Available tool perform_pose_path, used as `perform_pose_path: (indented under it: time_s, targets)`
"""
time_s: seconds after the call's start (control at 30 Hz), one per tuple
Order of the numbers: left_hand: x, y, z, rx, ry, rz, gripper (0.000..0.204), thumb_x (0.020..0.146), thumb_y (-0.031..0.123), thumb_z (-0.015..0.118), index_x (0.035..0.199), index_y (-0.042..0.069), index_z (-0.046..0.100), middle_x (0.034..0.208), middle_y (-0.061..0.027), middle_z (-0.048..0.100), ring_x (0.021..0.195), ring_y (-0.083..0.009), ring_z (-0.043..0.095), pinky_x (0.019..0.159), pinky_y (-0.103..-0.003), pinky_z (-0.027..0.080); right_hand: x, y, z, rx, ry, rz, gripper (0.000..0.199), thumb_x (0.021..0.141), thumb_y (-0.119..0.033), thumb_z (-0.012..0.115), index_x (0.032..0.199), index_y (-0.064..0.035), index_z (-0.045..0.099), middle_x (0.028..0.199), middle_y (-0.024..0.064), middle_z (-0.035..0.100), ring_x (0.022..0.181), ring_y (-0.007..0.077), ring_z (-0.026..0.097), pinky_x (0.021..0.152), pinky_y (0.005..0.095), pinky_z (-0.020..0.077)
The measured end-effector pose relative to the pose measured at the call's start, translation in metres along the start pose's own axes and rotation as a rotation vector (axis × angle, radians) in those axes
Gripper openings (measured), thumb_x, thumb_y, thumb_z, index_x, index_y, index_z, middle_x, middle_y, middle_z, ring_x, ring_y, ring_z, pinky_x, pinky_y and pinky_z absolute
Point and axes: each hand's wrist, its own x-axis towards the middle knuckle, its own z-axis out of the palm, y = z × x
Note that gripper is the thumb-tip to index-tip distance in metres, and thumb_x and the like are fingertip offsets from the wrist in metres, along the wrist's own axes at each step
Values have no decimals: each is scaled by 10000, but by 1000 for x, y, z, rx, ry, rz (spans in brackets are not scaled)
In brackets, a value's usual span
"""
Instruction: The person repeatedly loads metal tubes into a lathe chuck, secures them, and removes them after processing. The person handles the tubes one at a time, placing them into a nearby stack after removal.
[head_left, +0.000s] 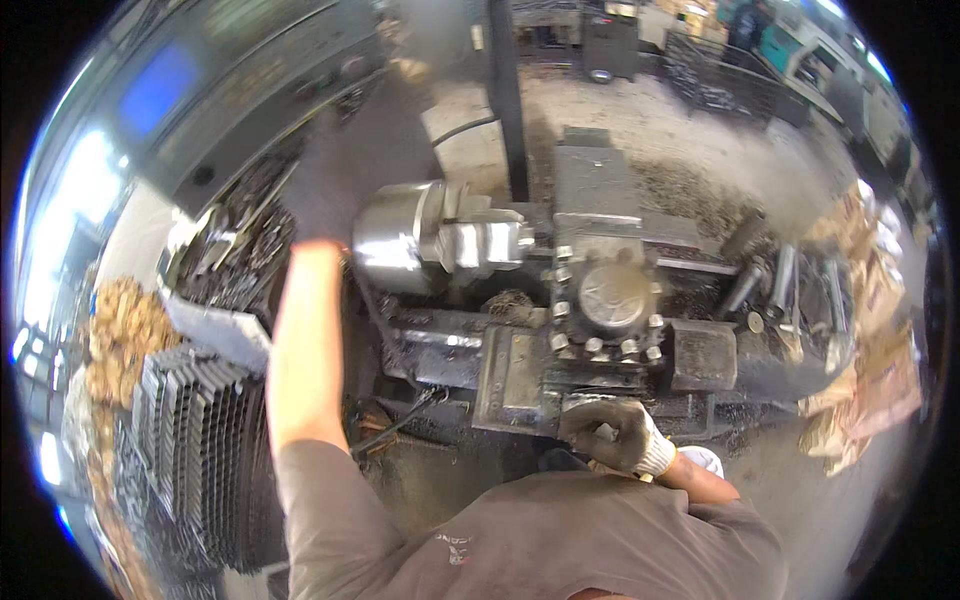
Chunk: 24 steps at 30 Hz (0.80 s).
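Observation:
A lathe fills the middle of the view. Its shiny chuck [388, 240] sits at the left with a bright metal workpiece [490, 243] in its jaws. Right of that stands the square tool post [612, 300], ringed with bolts. My left arm reaches far forward beside the chuck; my left hand [325, 190], in a dark glove, is smeared and its fingers cannot be made out. Close to my body, my right hand [618, 437], in a dirty glove with a pale cuff, is closed at the front of the carriage [515, 385]. What it grips is hidden.
Stacked metal bars [205, 440] stand at the lower left, below a bin of metal scraps [235, 245]. Several round bars [780, 285] lie to the right, near brown paper wrapping [870, 370]. Metal chips [690, 200] cover the ground behind the lathe.

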Motion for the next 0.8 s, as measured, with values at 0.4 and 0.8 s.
perform_pose_path:
  time_s: [0.4,0.8]
  targets:
    - [-823,-142,-117,-303,-1103,-1282,620,989,559,581,1379,93,702,1449,-228,645,1343,-430,616,1123,-497,481,61,67,270,-196,-770,-89,294,907,-145,685,1168,-32,759,1036,169,808,946,288,799,847,381,630]
    - [-1196,99,-293,-116,-1426,-1929,467,1057,438,522,1345,136,733,1422,-116,700,1270,-303,699,980,-459,586,101,244,520,-985,-1649,-810,194,930,-250,681,1019,-132,807,937,101,806,881,310,786,749,415,619]
